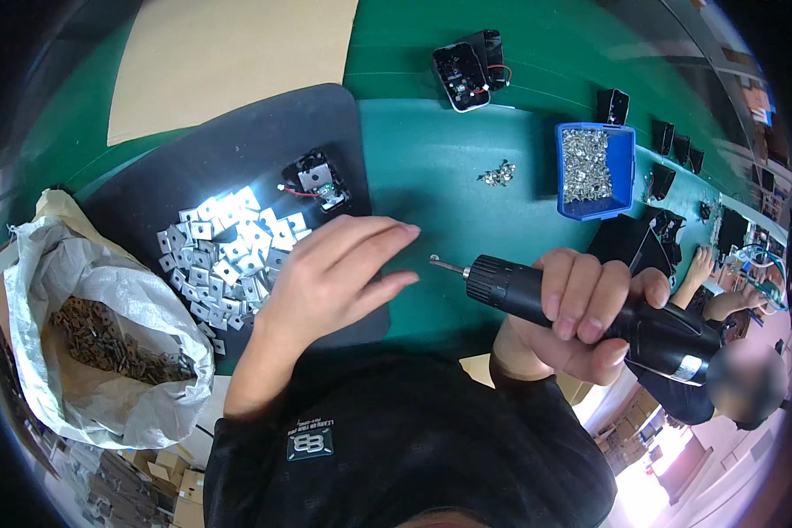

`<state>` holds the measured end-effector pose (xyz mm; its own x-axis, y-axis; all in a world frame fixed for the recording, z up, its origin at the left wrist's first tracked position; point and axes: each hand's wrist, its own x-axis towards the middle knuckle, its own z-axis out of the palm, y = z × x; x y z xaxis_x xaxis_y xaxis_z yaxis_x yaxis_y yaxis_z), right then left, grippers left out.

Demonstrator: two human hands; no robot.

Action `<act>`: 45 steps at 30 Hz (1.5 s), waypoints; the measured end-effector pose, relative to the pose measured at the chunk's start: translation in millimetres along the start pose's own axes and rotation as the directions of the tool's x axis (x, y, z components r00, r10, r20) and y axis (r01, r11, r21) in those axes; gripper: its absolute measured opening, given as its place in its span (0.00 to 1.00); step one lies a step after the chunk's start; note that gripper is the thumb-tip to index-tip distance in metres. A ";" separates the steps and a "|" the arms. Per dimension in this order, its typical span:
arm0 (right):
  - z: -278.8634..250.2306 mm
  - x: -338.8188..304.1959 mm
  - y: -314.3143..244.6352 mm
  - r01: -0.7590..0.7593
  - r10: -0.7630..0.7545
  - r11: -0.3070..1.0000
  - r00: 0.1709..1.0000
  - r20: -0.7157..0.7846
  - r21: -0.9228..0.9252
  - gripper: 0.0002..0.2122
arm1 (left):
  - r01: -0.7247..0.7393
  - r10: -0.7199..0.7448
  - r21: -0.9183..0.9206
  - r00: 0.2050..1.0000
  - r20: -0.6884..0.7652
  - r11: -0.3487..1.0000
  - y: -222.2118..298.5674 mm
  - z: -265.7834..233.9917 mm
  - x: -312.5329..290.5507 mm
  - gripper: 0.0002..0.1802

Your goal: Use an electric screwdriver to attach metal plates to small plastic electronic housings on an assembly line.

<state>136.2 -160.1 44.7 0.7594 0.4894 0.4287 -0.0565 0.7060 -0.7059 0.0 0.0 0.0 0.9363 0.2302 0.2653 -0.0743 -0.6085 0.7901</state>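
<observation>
In my head view, the right hand (590,308) has its fingers wrapped around a black power driver (519,286), which I see held above the bench (466,145) with its bit pointing left. A small silvery piece (434,259) sits at the tip of the bit, too small for me to make out clearly. The left hand (334,268) is loosely spread: its fingers reach toward the bit, the thumb stands apart from them, and I see nothing in its grip. This hand overlaps the right edge of a heap of metal plates (224,260); whether it touches them I can't tell.

Just beyond that hand, an open black housing (319,182) with a circuit board and a red wire lies on the dark mat (255,132). Over on the left I have a white sack (163,304) holding many small brownish parts (106,339). To the right, a little pile of fasteners (499,173) lies near a blue bin (622,176) full of similar pieces. Further off I see a second open housing (462,75) and, at far right, a co-worker's hand (700,262).
</observation>
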 end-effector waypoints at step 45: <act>58.8 7.1 38.0 -0.059 0.063 0.997 0.995 0.079 -0.055 0.22 | 0.239 -0.185 0.277 0.961 -0.207 0.931 -17.7 -44.4 -18.9 0.49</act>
<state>101.4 -99.7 54.0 0.7011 0.5716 0.4263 -0.0653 0.6469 -0.7598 -31.7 40.2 5.5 0.8420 0.4912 0.2229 0.2497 -0.7213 0.6461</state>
